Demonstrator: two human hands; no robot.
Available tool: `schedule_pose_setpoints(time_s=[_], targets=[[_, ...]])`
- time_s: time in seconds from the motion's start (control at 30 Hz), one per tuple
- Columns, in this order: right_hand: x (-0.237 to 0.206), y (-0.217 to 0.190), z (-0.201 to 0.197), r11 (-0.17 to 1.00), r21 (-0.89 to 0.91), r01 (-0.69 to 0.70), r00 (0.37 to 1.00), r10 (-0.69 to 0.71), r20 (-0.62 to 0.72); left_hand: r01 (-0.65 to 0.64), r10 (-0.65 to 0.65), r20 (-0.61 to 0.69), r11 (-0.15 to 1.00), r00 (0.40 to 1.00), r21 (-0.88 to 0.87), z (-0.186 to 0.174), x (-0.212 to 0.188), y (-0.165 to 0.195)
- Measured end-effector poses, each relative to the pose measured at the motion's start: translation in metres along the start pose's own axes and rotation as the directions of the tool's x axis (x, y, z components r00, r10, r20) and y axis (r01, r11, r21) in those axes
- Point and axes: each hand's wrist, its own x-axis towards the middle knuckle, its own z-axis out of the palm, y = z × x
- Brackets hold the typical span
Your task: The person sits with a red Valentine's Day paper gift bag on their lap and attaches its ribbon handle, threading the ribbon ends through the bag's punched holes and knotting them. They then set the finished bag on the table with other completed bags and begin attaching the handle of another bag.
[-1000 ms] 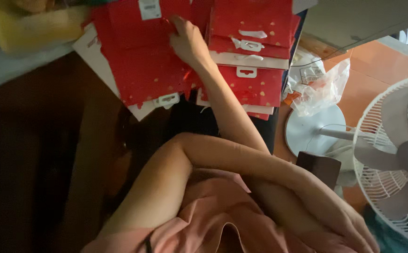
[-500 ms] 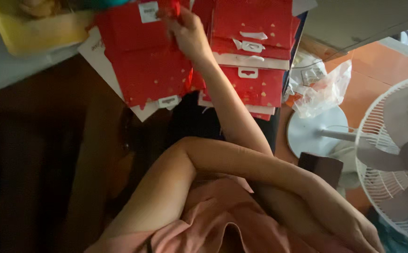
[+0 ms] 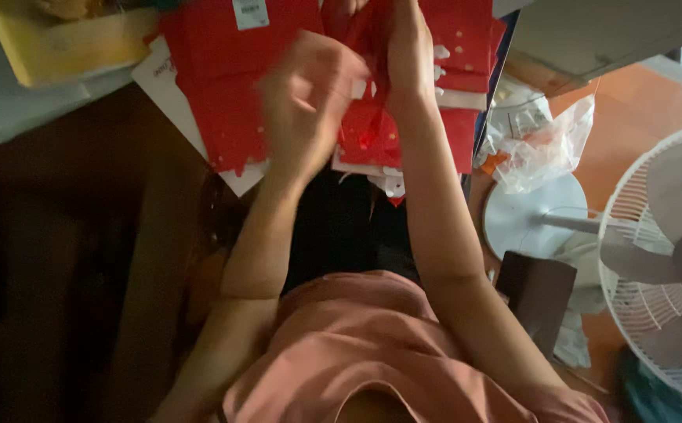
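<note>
Here your left hand (image 3: 310,98) is raised over the red packets (image 3: 231,94), blurred by motion; its fingers look loosely curled, but you cannot tell whether it holds anything. Your right hand (image 3: 408,47) reaches to the top edge of the view and closes on a red packet (image 3: 368,125) that hangs down from it between your two forearms. The packets are flat red rectangles spread across the upper middle, some speckled with small gold dots. A white rectangular label (image 3: 250,13) sits at the top of the left packet. White card (image 3: 170,78) shows under the packets' left edge. A yellow book (image 3: 67,43) lies at the upper left. Right of the packets is a crumpled clear plastic bag (image 3: 549,145), and beyond it a white fan (image 3: 662,258) stands on the orange floor (image 3: 631,102).
</note>
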Motion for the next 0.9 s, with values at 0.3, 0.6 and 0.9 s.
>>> schedule_pose_setpoints(time_s=[0.3, 0.6, 0.9], targets=[[-0.019, -0.007, -0.018, 0.919, -0.391, -0.054, 0.99, 0.0, -0.138, -0.442, 0.47, -0.175, 0.879, 0.865, 0.178, -0.004, 0.021, -0.008], [-0.023, -0.006, -0.012, 0.853, -0.52, 0.036, 0.998, -0.058, -0.026, -0.272, 0.261, -0.103, 0.956, 0.96, -0.113, -0.009, 0.018, -0.017], [-0.029, -0.011, -0.05, 0.87, -0.438, 0.226, 0.974, -0.192, 0.121, -0.387, 0.443, -0.135, 0.868, 0.886, 0.311, -0.031, 0.025, -0.022]])
